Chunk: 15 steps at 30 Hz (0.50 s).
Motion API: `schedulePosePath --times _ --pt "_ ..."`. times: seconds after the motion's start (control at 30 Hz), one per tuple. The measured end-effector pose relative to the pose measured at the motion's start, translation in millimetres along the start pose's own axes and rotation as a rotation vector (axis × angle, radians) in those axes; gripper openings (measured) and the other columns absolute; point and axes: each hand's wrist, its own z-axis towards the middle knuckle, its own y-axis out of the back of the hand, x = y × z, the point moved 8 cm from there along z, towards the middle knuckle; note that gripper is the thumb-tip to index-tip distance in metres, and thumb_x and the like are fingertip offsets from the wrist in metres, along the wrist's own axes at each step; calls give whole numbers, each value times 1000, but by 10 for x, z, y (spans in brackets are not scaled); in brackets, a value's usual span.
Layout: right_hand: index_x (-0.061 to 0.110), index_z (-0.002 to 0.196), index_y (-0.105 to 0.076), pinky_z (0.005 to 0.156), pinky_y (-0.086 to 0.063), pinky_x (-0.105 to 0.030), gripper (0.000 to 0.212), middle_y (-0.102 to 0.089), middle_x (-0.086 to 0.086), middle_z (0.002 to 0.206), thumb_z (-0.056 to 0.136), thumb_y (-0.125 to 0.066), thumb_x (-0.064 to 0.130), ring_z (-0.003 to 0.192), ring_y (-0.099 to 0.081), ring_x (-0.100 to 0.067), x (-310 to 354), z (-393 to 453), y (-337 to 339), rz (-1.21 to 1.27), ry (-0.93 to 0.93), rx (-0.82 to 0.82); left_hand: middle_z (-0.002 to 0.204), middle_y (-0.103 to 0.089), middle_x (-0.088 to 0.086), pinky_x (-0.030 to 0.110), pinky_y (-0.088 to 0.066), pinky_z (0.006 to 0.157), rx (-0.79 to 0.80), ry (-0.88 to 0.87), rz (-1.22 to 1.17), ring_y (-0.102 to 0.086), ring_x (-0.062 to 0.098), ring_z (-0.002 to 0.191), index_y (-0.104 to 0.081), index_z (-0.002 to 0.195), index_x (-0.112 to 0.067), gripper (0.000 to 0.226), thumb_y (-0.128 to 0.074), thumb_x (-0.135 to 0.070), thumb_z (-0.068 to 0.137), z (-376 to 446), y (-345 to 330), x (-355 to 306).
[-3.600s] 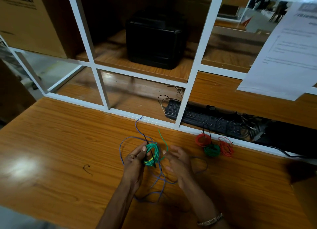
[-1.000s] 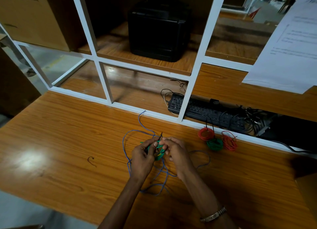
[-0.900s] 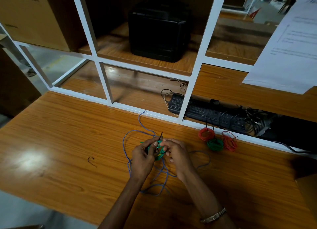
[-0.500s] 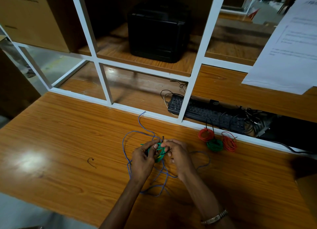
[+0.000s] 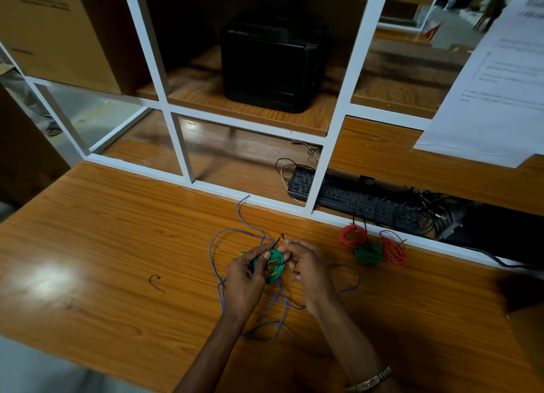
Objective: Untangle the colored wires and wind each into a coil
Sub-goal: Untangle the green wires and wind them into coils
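Since a few seconds ago, both of my hands have closed in together around the green wire coil [image 5: 274, 265], whose loose green tail no longer stands up above it. I hold the coil just above the wooden desk [image 5: 117, 245]. My left hand [image 5: 245, 278] grips its left side with curled fingers, thumb on top. My right hand [image 5: 309, 270] pinches a thin black tie [image 5: 279, 241] at the coil's upper right; one end of the tie sticks up between my two hands. Beneath and around my hands, the blue wire [image 5: 219, 239] sprawls loose over the desk, one end reaching toward the white shelf frame [image 5: 182, 148], another loop trailing out to my right. Three finished coils sit near the frame to my right: a red coil [image 5: 352, 235], a green coil [image 5: 368, 254] touching it, and another red coil [image 5: 393, 250] just beside. A small dark wire scrap [image 5: 156, 282] lies well apart on my left. A black keyboard [image 5: 347, 197] rests behind the frame.
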Motion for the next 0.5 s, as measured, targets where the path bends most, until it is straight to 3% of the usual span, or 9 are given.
schedulePosePath --times 0.2,0.3,0.4,0.5 --pt "17 74 -60 48 -24 -27 9 -39 -9 74 81 -66 18 57 -32 -13 -165 11 -37 -90 -81 13 110 -80 -13 48 -62 90 2 14 16 -75 6 105 -81 114 -25 25 -64 -11 102 -14 20 -5" --pt "16 74 -65 50 -26 -26 6 -43 -7 67 80 -67 17 54 -37 -11 -203 32 -18 -130 -95 4 109 -80 -15 50 -62 91 18 25 12 -75 7 106 -81 113 -29 23 -64 -21 100 -27 7 -23" --pt "16 67 -66 53 -32 -25 17 -49 9 53 84 -66 16 49 -44 -6 -178 51 -26 -250 -63 45 112 -78 -18 47 -62 91 40 24 15 -74 5 108 -80 114 -36 26 -63 -31 95 -42 5 -54" --pt "11 66 -71 55 -34 -28 34 -52 5 53 95 -61 27 49 -45 -10 -180 80 11 -332 -8 56 113 -78 -18 47 -62 91 59 11 46 -73 2 108 -79 117 -33 29 -62 -32 94 -38 13 -80"
